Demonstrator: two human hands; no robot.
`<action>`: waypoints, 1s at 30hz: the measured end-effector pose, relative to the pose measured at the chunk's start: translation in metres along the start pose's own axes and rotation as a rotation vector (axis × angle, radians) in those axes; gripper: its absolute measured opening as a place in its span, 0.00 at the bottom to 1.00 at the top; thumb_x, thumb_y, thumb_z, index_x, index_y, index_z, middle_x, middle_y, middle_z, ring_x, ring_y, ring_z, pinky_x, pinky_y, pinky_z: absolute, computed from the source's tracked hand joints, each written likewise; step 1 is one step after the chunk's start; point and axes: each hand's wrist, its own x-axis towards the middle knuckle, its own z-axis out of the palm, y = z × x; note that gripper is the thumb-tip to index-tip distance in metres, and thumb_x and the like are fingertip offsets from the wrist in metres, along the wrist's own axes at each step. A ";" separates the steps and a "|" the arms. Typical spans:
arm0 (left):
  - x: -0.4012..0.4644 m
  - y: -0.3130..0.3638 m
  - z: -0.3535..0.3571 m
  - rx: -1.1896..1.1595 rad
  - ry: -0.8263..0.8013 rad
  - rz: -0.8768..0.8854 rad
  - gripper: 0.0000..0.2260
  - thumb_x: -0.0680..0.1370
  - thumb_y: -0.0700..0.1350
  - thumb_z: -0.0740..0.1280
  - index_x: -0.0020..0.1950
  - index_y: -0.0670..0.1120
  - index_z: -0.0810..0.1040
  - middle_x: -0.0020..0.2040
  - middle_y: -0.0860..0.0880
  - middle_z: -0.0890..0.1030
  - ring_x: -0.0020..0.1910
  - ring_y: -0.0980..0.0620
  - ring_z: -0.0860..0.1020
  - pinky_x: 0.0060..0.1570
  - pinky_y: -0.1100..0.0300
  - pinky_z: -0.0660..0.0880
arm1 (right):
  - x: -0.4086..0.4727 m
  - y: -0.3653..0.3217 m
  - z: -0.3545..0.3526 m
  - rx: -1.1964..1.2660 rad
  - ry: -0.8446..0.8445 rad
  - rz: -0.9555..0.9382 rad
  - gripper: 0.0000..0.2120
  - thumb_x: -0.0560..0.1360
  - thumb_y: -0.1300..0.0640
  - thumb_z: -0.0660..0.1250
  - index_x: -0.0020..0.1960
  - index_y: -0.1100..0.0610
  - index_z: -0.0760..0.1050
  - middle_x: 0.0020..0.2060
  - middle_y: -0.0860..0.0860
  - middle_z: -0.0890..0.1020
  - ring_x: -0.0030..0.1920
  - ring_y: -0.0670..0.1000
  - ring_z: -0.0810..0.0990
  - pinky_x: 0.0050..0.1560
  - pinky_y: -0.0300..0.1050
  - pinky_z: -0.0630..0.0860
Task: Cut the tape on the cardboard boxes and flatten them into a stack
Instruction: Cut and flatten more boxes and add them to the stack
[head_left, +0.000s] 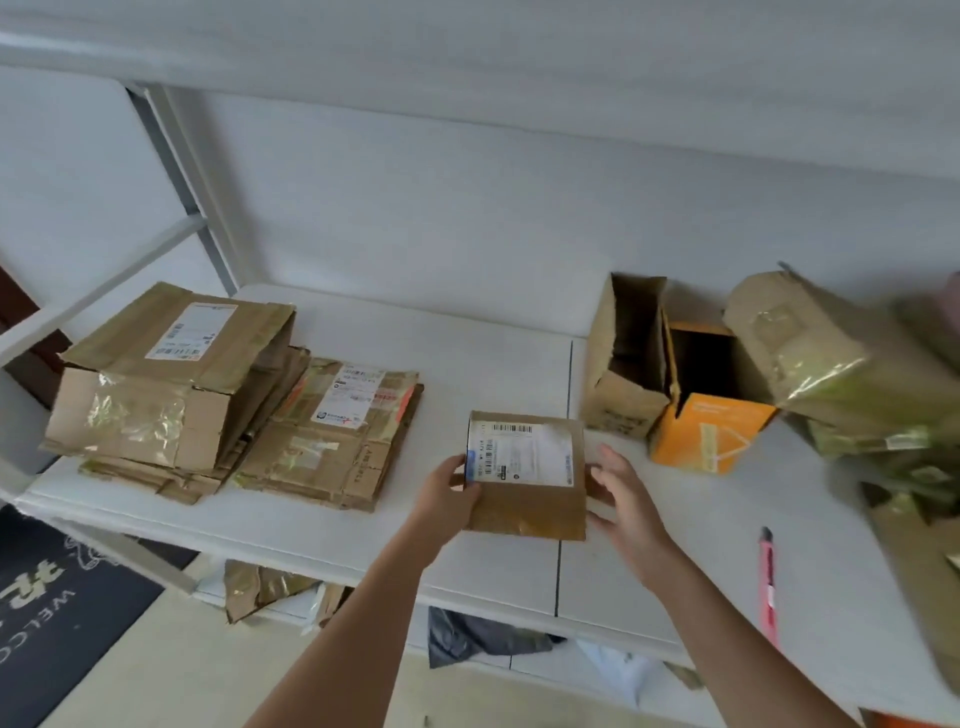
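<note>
Cardboard box (527, 475) between both hands (451, 498)

— What can be read on the dark doormat (57, 613), lower left of the frame?

— White capitals, "WELC", cut off by the frame edge, beside large white characters too partial to make out

— And the white shipping label (519, 453) on the small brown box (527, 475) at centre?

— Barcodes and lines of print, all too small to read

— The labels on the flattened stack (234, 395) at left?

— Barcodes and blurred print; nothing legible there, nor in the white markings on the orange box (706, 431) at right
</note>
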 end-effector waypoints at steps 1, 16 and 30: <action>-0.005 0.002 -0.001 -0.017 -0.008 0.015 0.19 0.79 0.32 0.60 0.67 0.47 0.71 0.56 0.49 0.79 0.50 0.54 0.79 0.38 0.67 0.78 | -0.004 0.000 -0.003 -0.058 0.016 -0.026 0.23 0.83 0.51 0.59 0.76 0.44 0.60 0.66 0.50 0.74 0.62 0.51 0.74 0.68 0.55 0.70; -0.059 0.011 0.045 -0.006 -0.296 -0.045 0.29 0.81 0.59 0.61 0.74 0.42 0.61 0.70 0.46 0.67 0.72 0.46 0.65 0.66 0.64 0.65 | -0.062 0.038 -0.074 -0.517 -0.034 -0.223 0.45 0.67 0.59 0.80 0.71 0.46 0.52 0.41 0.54 0.80 0.37 0.43 0.80 0.42 0.40 0.78; -0.062 0.019 0.111 -0.178 0.025 -0.054 0.14 0.79 0.47 0.69 0.62 0.48 0.71 0.57 0.45 0.79 0.54 0.48 0.78 0.50 0.55 0.76 | -0.020 0.068 -0.229 -1.576 0.009 -0.131 0.30 0.79 0.56 0.62 0.77 0.39 0.57 0.66 0.51 0.68 0.66 0.50 0.70 0.60 0.41 0.73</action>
